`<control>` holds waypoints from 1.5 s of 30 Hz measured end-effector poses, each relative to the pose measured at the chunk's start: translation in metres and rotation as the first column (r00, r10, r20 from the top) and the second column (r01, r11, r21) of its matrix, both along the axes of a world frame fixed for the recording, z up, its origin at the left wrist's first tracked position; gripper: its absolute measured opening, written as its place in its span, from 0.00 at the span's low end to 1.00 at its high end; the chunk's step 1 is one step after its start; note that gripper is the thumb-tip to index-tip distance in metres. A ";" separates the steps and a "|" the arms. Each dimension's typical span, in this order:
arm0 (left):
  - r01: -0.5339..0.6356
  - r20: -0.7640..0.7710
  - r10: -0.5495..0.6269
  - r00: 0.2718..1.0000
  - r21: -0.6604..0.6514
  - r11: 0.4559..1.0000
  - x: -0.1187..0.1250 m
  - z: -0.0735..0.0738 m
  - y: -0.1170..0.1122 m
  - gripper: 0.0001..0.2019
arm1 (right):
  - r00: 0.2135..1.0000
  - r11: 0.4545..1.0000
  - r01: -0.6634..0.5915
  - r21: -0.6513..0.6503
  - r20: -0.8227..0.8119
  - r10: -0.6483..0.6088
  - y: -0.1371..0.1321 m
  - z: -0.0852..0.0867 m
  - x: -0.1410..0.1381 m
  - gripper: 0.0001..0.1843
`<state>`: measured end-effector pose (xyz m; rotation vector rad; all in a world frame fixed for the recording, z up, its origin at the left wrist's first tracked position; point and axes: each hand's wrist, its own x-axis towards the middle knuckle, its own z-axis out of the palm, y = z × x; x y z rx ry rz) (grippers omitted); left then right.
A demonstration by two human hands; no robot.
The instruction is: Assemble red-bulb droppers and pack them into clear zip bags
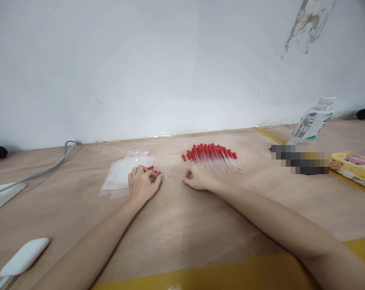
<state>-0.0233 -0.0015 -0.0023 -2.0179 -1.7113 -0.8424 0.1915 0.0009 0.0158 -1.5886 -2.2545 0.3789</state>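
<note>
While the left hand (143, 181) keeps a closed grip on a few red-capped droppers (154, 172) by the clear bags (118, 173), the right hand (197, 177) pinches a lone dropper (178, 175) near the pile (214, 158) on the counter (182, 225). Looks like bunching them up; adding it calls for a gentle, lined-up touch.

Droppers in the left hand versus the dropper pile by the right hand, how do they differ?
The droppers in the left hand are few; the dropper pile holds dozens. The few are gripped beside the clear bags; the pile lies loose just beyond the right hand. Both have red bulbs and clear stems.
</note>
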 end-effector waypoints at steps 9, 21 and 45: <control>0.398 -0.028 -0.397 0.917 0.042 0.916 0.021 0.006 -0.026 0.08 | 0.967 0.978 -0.133 0.158 -0.194 0.163 -0.023 -0.019 0.041 0.10; 0.522 0.042 -0.521 0.853 -0.076 0.849 0.035 -0.001 -0.025 0.07 | 0.994 0.911 -0.094 0.401 -0.012 0.108 -0.027 -0.031 0.034 0.05; 0.799 0.668 -0.508 0.543 -0.225 0.558 0.037 -0.012 -0.021 0.09 | 0.850 0.885 -0.291 0.363 -0.325 0.414 -0.025 -0.024 0.031 0.11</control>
